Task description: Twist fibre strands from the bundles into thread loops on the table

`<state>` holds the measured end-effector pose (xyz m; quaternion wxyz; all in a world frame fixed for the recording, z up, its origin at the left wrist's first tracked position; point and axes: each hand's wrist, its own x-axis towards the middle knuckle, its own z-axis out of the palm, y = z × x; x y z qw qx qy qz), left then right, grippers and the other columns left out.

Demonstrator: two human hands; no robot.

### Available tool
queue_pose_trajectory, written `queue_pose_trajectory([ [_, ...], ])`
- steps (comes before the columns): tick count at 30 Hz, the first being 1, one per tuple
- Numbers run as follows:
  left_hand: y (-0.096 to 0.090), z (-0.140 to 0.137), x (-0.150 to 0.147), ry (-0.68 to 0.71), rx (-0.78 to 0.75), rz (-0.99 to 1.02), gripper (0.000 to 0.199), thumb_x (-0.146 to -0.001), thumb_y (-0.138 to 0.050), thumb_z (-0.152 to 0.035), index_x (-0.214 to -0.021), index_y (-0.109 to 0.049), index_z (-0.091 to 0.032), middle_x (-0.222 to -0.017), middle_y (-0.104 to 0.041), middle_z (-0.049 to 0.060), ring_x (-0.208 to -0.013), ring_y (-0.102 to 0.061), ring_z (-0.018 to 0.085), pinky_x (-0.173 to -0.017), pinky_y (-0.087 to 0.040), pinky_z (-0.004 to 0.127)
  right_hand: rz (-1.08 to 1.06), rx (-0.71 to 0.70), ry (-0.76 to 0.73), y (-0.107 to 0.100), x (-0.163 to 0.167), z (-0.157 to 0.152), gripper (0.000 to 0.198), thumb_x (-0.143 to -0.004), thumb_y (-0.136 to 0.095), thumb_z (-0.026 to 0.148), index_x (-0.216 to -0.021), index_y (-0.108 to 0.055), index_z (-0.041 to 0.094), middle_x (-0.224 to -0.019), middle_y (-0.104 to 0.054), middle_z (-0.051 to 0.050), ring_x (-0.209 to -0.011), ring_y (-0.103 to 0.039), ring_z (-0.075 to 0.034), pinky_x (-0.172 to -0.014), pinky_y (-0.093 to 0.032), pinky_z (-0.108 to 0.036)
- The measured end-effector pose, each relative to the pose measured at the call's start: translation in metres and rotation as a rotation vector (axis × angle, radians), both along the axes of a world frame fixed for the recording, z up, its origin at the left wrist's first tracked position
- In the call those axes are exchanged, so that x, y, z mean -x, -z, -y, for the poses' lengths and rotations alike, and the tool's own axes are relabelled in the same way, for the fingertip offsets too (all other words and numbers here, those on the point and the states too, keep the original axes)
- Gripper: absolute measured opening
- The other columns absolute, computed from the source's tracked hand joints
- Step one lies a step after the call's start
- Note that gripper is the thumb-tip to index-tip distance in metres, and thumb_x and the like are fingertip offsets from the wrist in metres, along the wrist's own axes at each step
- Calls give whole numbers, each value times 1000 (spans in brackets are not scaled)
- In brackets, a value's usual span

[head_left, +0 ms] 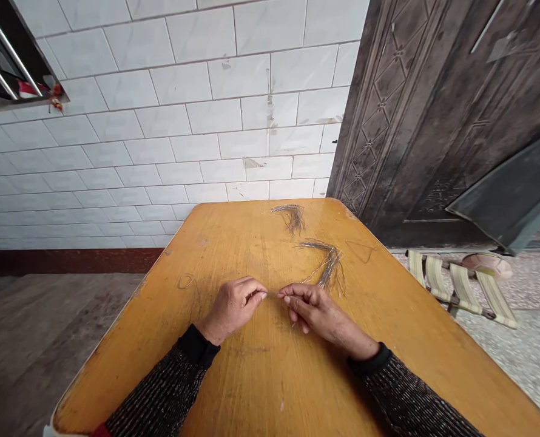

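Observation:
Over the middle of the wooden table (252, 376), my left hand (234, 306) is closed in a pinch of thumb and forefinger. Facing it a short gap away, my right hand (318, 312) pinches too, its other fingers curled under. A very thin wire seems to run between the fingertips, too fine to trace fully; a pale end shows below the right fingers. Just beyond my right hand lies a bent bundle of thin wires (330, 262). A smaller wire bundle (292, 215) rests near the far edge.
Loose looped strands lie at the left (188, 282) and right (363, 249) of the table. A white tiled wall (161, 121) stands behind it. To the right are a dark carved door (415, 121) and a low seat with striped straps (461, 282).

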<state>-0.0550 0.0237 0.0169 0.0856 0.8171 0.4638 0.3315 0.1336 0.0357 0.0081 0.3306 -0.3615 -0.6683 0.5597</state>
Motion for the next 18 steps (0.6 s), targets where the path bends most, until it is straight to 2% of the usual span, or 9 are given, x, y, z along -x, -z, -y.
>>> queue_pose_trajectory([
  [6,2,-1,4,27,-69,-123,18,-84,-43,-18,-80,-61,-17,-73,-59,3,-66,-53,12,-58,-37,22,93,22,16,-5,-4,2,27,-75,-46,33,-87,-59,12,-44,-41,8,-29,-31,-3,-31,-24,-17],
  [12,-3,5,-6,2,-237,-396,16,-85,-42,-17,-83,-59,-18,-76,-59,3,-72,-54,16,-69,-38,30,20,29,-10,8,2,-2,21,-76,-49,33,-78,-56,13,-49,-48,6,-32,-36,-3,-33,-28,-16],
  [16,-2,7,-14,30,-287,-393,22,-86,-39,-14,-74,-58,-16,-63,-58,1,-61,-53,13,-69,-38,30,-59,81,-34,10,4,-1,24,-76,-52,37,-67,-53,14,-50,-52,5,-33,-39,-3,-34,-28,-16],
  [18,-1,6,-12,-2,-299,-319,21,-85,-39,-13,-77,-59,-16,-63,-59,1,-60,-54,13,-70,-38,30,-140,134,-36,8,3,0,26,-76,-53,38,-70,-55,13,-54,-57,3,-34,-40,-2,-35,-28,-16],
])
